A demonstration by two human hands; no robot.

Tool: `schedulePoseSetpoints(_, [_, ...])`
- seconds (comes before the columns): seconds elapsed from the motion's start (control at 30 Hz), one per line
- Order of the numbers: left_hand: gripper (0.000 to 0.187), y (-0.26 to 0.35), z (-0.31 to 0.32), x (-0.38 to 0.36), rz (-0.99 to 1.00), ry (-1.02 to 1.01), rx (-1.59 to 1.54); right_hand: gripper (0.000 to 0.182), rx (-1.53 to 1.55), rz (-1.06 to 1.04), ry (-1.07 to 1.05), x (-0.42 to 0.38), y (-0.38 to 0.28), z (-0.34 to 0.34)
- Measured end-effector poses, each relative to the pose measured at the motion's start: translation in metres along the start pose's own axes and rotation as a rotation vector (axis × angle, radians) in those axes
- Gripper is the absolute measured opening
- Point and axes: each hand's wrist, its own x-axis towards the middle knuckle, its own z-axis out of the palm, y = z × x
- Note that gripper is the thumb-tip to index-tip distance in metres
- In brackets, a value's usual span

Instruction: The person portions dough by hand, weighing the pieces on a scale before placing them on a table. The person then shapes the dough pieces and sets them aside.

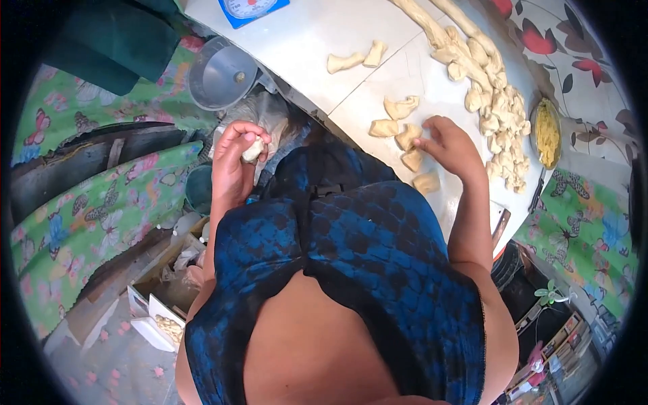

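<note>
My left hand point(237, 152) is raised beside the table's edge, its fingers curled round a small pale dough piece point(253, 150). Over the white table point(304, 47), my right hand point(451, 145) has thumb and forefinger apart at the edge of a cut dough piece point(408, 136); I see no dough held in it. Around that piece lie several others, among them a curved one point(401, 107) and a flat one point(383, 128). Two more dough pieces point(345, 63) rest farther up the table. A large heap of dough pieces point(503, 121) lies right of my right hand.
Long dough ropes point(422, 20) run to the top edge. A blue scale point(251, 9) stands at the top left of the table. At the right edge is a bowl of yellow filling point(547, 133). A grey bucket point(221, 75) sits left of the table.
</note>
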Motion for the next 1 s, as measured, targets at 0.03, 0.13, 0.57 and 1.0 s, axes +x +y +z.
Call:
schedulePoseSetpoints(0.03, [0.009,-0.001,-0.001,-0.001,-0.004,-0.001,-0.001,0.038,0.024,-0.086,0.106,0.001,0.001,0.008])
schedulePoseSetpoints(0.13, [0.009,-0.003,-0.002,0.001,0.017,-0.014,0.0,0.035,-0.064,-0.342,0.308,0.006,-0.006,0.017])
schedulePoseSetpoints(0.57, [0.008,-0.001,-0.004,-0.001,0.022,0.005,0.009,0.029,0.794,-0.676,0.269,0.113,-0.149,-0.106])
schedulePoseSetpoints(1.0, [0.009,-0.004,-0.015,-0.011,0.043,0.145,-0.048,0.019,0.015,-0.81,0.214,0.244,-0.312,-0.121])
